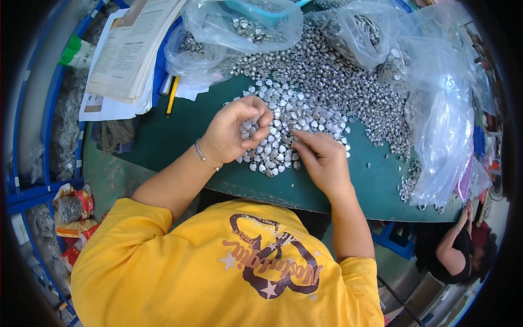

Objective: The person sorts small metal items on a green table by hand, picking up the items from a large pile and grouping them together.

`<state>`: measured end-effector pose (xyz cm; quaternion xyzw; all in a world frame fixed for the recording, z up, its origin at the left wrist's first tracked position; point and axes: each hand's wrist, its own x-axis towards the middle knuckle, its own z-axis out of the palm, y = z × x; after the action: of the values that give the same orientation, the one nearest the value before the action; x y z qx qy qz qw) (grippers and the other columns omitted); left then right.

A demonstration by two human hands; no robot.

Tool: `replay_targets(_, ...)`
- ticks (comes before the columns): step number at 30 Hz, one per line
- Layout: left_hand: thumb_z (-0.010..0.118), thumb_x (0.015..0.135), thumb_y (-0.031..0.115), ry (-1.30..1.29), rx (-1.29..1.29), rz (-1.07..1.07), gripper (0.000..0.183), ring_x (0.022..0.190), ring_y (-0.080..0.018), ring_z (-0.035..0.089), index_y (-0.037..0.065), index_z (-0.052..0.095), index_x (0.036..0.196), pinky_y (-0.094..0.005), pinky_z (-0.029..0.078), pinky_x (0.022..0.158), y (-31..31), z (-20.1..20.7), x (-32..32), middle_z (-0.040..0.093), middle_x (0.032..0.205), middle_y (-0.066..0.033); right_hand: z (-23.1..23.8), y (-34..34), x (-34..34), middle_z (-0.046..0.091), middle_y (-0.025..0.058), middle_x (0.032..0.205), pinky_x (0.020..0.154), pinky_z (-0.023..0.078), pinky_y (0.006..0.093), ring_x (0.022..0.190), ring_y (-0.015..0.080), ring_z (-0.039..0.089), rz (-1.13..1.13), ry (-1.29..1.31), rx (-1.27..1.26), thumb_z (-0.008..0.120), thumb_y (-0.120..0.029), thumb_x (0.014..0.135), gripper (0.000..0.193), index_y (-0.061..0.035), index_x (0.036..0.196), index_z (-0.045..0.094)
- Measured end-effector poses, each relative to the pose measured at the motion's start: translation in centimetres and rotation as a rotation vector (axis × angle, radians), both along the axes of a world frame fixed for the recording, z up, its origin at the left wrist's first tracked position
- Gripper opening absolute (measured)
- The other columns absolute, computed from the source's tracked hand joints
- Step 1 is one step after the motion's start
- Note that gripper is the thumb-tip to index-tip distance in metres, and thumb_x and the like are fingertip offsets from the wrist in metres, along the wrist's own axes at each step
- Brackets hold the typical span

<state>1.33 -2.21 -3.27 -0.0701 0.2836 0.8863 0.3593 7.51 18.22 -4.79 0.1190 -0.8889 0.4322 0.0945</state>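
Your left hand (227,129) cups small, shiny, rounded metal pieces (249,129). Your right hand (328,162) narrows to a pinch, contents unclear, beside the silvery pile (272,155).

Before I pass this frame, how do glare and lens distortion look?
Head view: bright glare streaks the clear plastic bag at right; the blue shelf frame bows at left; corners fall to black; left hand and right hand look fairly sharp.

Looks like a small-parts workshop. Green worktable (376,193) with loose metal pieces (343,76) heaped in bulk. Plastic bags (444,141) of parts along far and right edges. Blue rack (32,199), bagged stock inside, off left edge. Another person (455,253) past near right corner, blue stool (400,241) close by.
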Motion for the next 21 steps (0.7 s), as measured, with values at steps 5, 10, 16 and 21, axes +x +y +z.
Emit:
replay_targets(5, 0.069, 0.075, 0.009, 0.941, -1.074, 0.011, 0.012, 0.060, -0.0111, 0.053, 0.001, 0.066, 0.084, -0.0274, 0.044, 0.055, 0.2, -1.6, 1.0, 0.053, 0.063, -0.0014, -0.8, -1.7, -0.5, 0.060, 0.0088, 0.072, 0.053, 0.049, 0.0377, 0.059, 0.0297, 0.060, 0.038, 0.059, 0.273, 0.067, -0.016, 0.077, 0.015, -0.0082, 0.090, 0.065)
replay_targets(10, 0.071, 0.072, 0.011, 1.432, -1.318, 0.057, 0.016, 0.061, -0.0234, 0.057, 0.004, 0.066, 0.085, -0.0306, 0.046, 0.057, 0.6, -2.2, 1.4, 0.057, 0.071, -0.0095, 0.1, -1.6, 0.2, 0.063, 0.0126, 0.079, 0.057, 0.050, 0.0399, 0.065, 0.0324, 0.061, 0.038, -0.086, 0.311, 0.065, -0.015, 0.077, 0.019, -0.0053, 0.093, 0.063)
replay_targets(16, 0.063, 0.078, 0.007, 0.709, -0.910, -0.081, 0.011, 0.051, -0.0113, 0.048, 0.001, 0.063, 0.087, -0.0221, 0.036, 0.044, 0.2, -1.2, 1.0, 0.053, 0.064, -0.0042, -0.5, 0.0, 1.0, 0.061, 0.0084, 0.071, 0.055, 0.048, 0.0321, 0.063, 0.0200, 0.061, -0.043, -0.332, -0.171, 0.059, -0.013, 0.084, 0.014, -0.0012, 0.093, 0.061)
replay_targets(21, 0.052, 0.085, 0.011, 0.146, -0.222, 0.024, 0.012, 0.045, -0.0069, 0.040, 0.001, 0.058, 0.083, -0.0180, 0.028, 0.040, -1.2, -1.0, 0.7, 0.048, 0.056, -0.0020, 0.3, 2.5, 1.1, 0.053, -0.0007, 0.063, 0.043, 0.030, 0.0182, 0.047, 0.0047, 0.041, -0.115, -0.720, -1.048, 0.058, -0.010, 0.087, 0.012, 0.0003, 0.089, 0.062)
